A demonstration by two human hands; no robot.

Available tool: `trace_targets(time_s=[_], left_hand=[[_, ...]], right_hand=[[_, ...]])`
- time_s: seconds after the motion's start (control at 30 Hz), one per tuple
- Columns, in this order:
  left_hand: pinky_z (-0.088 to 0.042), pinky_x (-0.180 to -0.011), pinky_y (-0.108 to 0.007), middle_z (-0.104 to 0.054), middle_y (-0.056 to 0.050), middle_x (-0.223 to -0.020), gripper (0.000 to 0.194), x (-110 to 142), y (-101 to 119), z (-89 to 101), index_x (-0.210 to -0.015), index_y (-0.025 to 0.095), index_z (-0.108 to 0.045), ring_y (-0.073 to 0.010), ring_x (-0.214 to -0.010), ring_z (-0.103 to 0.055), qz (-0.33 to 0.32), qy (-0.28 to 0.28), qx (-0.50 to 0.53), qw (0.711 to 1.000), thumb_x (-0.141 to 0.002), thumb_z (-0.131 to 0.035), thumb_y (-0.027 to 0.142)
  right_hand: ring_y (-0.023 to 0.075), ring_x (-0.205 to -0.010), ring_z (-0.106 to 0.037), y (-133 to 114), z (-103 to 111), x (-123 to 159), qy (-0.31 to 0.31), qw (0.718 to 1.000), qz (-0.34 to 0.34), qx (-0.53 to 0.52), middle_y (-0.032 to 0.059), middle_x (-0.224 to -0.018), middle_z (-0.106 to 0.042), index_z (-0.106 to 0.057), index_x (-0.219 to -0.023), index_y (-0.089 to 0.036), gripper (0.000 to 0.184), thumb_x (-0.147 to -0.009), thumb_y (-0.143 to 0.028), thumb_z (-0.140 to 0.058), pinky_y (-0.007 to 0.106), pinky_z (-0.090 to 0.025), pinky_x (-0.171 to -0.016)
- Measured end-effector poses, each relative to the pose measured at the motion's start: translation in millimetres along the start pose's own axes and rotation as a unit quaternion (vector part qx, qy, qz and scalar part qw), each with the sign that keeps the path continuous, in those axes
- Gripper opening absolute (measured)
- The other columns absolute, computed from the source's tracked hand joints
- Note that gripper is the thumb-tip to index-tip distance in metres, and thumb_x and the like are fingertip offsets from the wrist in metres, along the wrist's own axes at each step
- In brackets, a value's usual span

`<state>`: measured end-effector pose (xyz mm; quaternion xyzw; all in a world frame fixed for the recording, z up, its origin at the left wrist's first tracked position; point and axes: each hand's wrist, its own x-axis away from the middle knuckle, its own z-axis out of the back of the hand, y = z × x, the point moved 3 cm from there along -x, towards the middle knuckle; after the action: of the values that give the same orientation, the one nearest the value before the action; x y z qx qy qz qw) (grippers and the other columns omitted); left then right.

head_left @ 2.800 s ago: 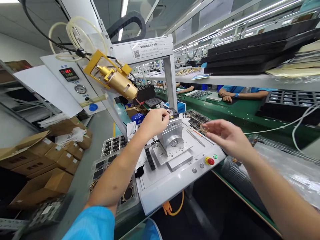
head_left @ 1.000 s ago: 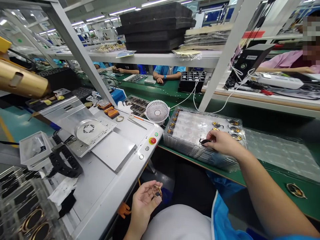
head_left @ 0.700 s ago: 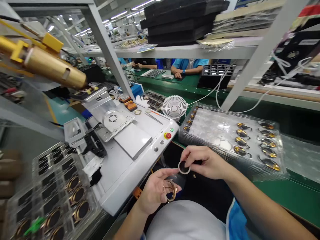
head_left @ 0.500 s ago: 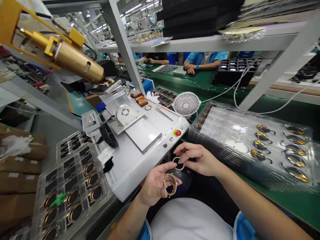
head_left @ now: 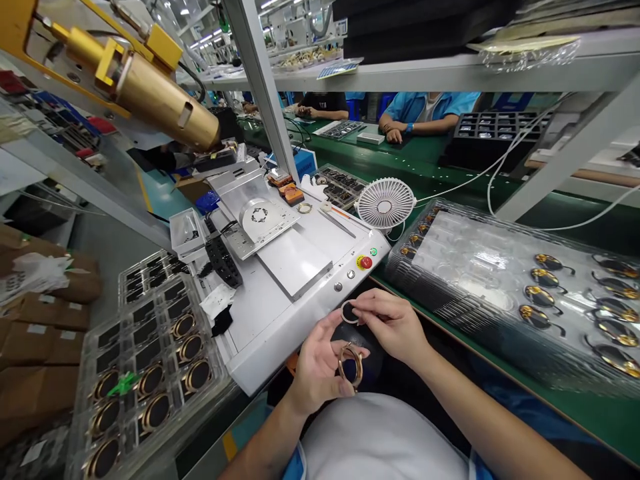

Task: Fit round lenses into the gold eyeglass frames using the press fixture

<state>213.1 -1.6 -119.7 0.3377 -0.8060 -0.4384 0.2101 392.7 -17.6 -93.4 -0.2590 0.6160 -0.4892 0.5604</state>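
left hand (head_left: 319,365) grips a round gold metal ring (head_left: 358,375). near that ring, right hand (head_left: 395,325) pinches a thin pale hoop (head_left: 343,316).

The left hand (head_left: 320,365) holds one gold-coloured metal ring (head_left: 359,372), the right hand (head_left: 395,327) one thin pale ring (head_left: 343,317). Beyond them there are one round white fan (head_left: 384,205) and one round red button (head_left: 366,262).
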Motion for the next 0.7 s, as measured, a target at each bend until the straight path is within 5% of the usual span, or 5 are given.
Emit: trace_targets(time_s=[0.13, 0.33, 0.57, 0.7], left_hand=[[-0.060, -0.066, -0.026, -0.054, -0.015, -0.150, 0.096, -3, 5, 9.7, -0.141, 0.032, -0.060, -0.0273, -0.100, -0.075, 0.013, -0.029, 0.011, 0.999, -0.054, -0.102, 0.036], [-0.060, -0.077, -0.030, -0.079, -0.014, -0.103, 0.096, 1, 1, 21.9, -0.143, 0.020, -0.058, -0.0277, -0.102, -0.075, 0.051, -0.027, 0.004, 0.998, -0.057, -0.101, 0.030], [-0.057, -0.093, -0.037, -0.079, -0.011, -0.104, 0.086, 3, 8, 29.4, -0.136, 0.020, -0.066, -0.0256, -0.101, -0.075, 0.007, 0.063, -0.007, 0.998, -0.059, -0.100, 0.039], [-0.057, -0.094, -0.037, -0.077, -0.011, -0.114, 0.090, 12, 11, 29.3, -0.140, 0.023, -0.063, -0.0271, -0.105, -0.075, -0.018, 0.070, -0.043, 0.996, -0.060, -0.098, 0.044]], right_hand=[[0.0175, -0.080, -0.069, -7, 5, -4, -0.073, 0.994, 0.068, 0.036, 0.0064, -0.089, -0.070, -0.076, -0.095, -0.020, 0.018, -0.097, -0.011, -0.061, 0.029, -0.058, -0.069], [0.0189, -0.087, -0.064, -16, 4, -13, -0.175, 0.976, 0.092, 0.089, 0.0084, -0.096, -0.065, -0.065, -0.086, -0.020, 0.013, -0.097, -0.015, -0.059, 0.031, -0.054, -0.075], [0.0161, -0.055, -0.059, 22, -17, -86, -0.042, 0.976, -0.204, 0.060, -0.0005, -0.064, -0.065, -0.054, -0.078, -0.022, 0.018, -0.089, -0.030, -0.065, 0.027, -0.047, -0.056], [0.0158, -0.053, -0.058, 39, -30, -116, 0.013, 0.965, -0.243, 0.093, -0.0021, -0.060, -0.063, -0.054, -0.073, -0.021, 0.015, -0.081, -0.023, -0.067, 0.027, -0.044, -0.056]])
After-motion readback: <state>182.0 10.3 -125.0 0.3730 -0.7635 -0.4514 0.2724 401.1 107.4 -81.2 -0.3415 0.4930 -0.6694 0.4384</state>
